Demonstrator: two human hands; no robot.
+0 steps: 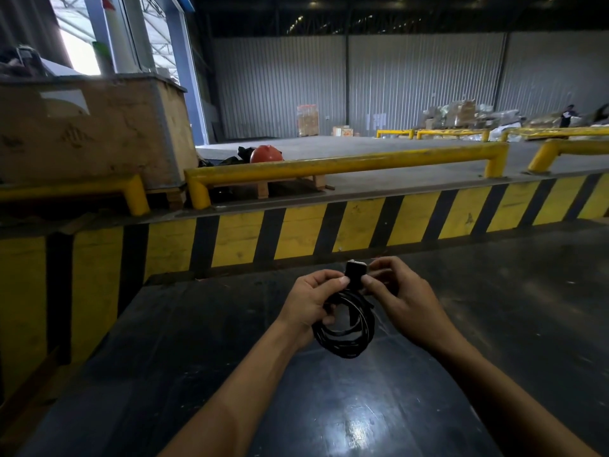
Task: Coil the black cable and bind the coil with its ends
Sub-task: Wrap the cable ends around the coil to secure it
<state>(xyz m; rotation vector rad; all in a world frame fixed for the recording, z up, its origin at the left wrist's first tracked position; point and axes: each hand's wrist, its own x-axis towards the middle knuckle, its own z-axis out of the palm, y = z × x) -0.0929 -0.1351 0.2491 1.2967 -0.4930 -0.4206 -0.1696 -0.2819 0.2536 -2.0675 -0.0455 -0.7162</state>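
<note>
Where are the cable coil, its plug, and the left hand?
cable coil [346, 334], head view, on the lower loops hanging below the hands
plug [355, 270], head view, on the black plug body between the fingertips
left hand [309, 300], head view, on the back of the hand

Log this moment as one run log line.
left hand: grips black cable coil | right hand: pinches plug end | binding: unfinished
</note>
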